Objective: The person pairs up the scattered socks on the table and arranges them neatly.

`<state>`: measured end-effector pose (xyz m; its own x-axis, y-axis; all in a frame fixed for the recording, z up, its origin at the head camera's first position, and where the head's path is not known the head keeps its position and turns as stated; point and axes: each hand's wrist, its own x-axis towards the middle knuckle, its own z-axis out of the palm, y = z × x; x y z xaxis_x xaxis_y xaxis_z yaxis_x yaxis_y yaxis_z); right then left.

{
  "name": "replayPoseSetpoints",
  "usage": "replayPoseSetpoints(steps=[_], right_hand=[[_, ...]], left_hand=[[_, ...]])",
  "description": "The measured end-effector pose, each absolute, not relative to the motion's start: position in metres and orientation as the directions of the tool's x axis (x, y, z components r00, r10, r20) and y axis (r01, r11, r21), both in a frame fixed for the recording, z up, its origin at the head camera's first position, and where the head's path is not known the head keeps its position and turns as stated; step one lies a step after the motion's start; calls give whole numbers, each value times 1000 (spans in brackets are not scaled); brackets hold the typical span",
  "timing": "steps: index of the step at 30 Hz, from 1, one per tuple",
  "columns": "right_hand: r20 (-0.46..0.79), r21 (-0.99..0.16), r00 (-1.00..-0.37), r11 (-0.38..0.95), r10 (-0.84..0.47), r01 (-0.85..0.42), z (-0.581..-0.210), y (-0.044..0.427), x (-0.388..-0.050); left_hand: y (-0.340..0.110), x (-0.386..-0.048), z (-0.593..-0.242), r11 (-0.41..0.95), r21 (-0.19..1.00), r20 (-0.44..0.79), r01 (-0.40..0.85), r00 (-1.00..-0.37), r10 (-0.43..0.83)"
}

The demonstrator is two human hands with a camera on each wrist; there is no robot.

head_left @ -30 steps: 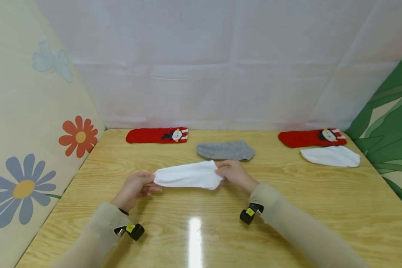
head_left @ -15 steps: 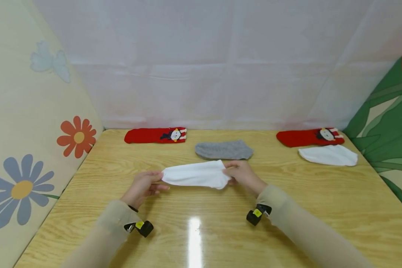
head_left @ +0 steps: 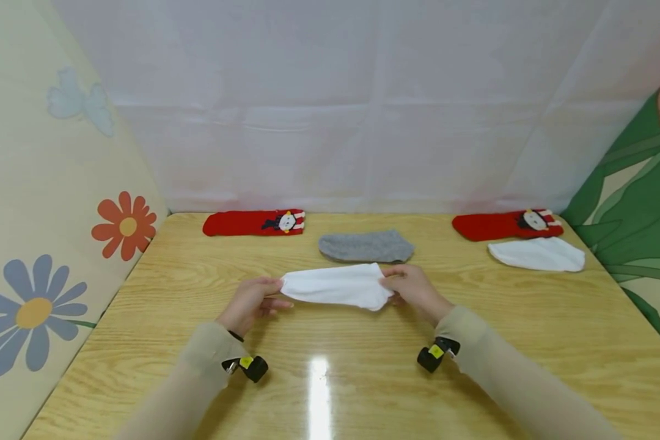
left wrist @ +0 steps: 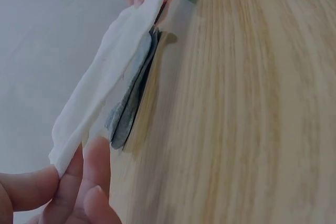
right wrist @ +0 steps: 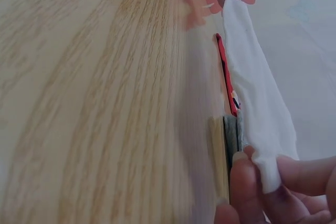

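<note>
A white sock (head_left: pixel 338 286) is stretched between both hands, held above the wooden table just in front of a grey sock (head_left: pixel 365 246). My left hand (head_left: pixel 253 300) pinches its narrow end between thumb and fingers; the left wrist view shows that pinch on the white sock (left wrist: pixel 102 77). At the other, wider end my right hand (head_left: pixel 418 293) grips the fabric, and in the right wrist view thumb and fingers (right wrist: pixel 247 182) press on the white sock (right wrist: pixel 257 87).
A red sock with a face pattern (head_left: pixel 233 223) lies at the back left. Another red sock (head_left: pixel 486 226) is at the back right, with a second white sock (head_left: pixel 536 254) in front of it. Printed cloths stand along the table's (head_left: pixel 319 342) sides, a pale one behind.
Both hands have moved to the right with the white sock held between them. The socks on the table lie as before; the head view has shifted slightly.
</note>
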<state>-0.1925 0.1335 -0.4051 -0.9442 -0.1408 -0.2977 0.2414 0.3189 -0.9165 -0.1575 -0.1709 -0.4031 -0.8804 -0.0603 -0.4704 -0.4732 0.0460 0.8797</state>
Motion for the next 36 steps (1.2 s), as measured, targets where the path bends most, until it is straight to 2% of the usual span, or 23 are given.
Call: replayPoseSetpoints(steps=[24, 36], right_hand=[[-299, -912, -948, 325, -109, 250, -408, 157, -191], [-303, -917, -949, 298, -84, 266, -408, 168, -191]], left_hand=[[-143, -169, -407, -19, 866, -500, -500, -865, -44], [-130, -177, -409, -46, 866, -498, -497, -867, 4]])
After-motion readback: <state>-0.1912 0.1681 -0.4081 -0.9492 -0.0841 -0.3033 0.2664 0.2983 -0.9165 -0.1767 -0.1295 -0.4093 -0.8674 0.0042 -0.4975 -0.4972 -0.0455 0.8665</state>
